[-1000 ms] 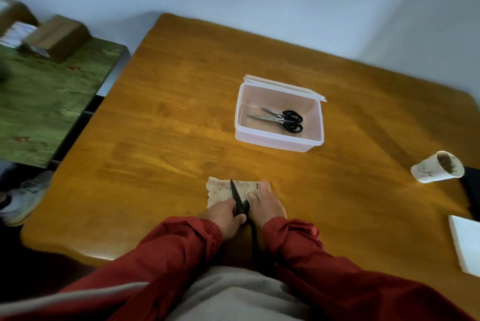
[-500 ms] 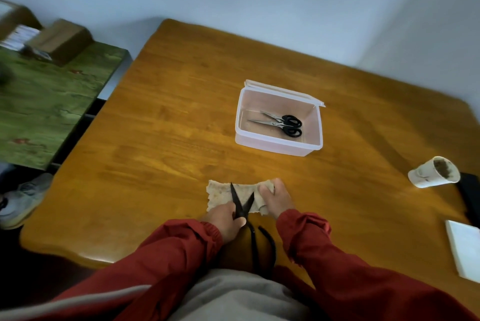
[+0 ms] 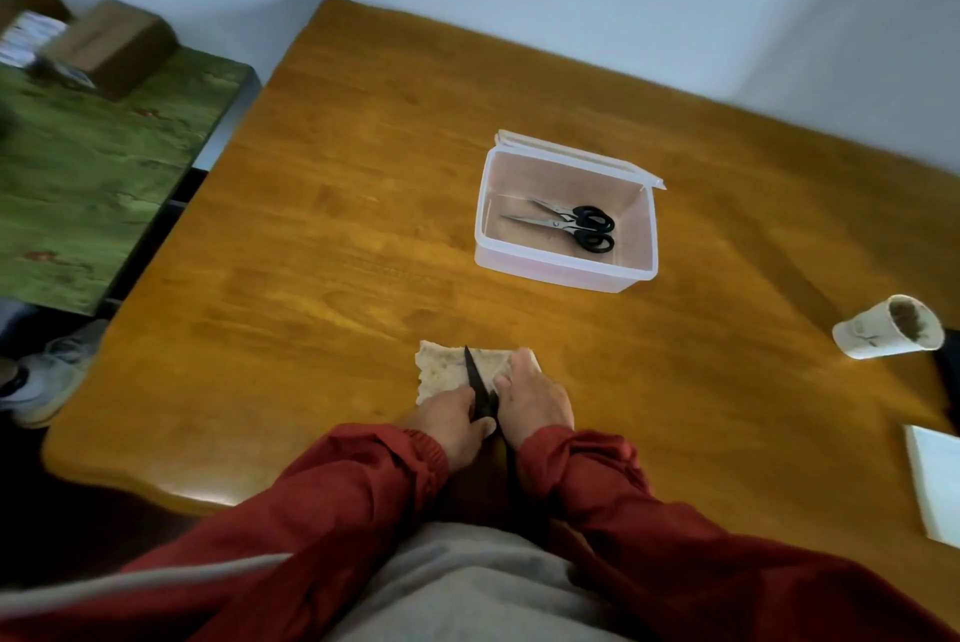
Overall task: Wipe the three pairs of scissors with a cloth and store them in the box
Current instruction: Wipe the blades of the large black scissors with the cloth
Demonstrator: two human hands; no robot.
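A person's left hand gripped the black scissors near the pivot while the right hand held the cloth bunched against the blade, both well short of the box, on its near side of the table. The bare point jutted past the fingers toward the box; a slipping cloth could likely drag a fingertip along the edge. The handles were lost between the sleeves. Whether the scissors in the box were one open pair or two shut pairs could not be made out.
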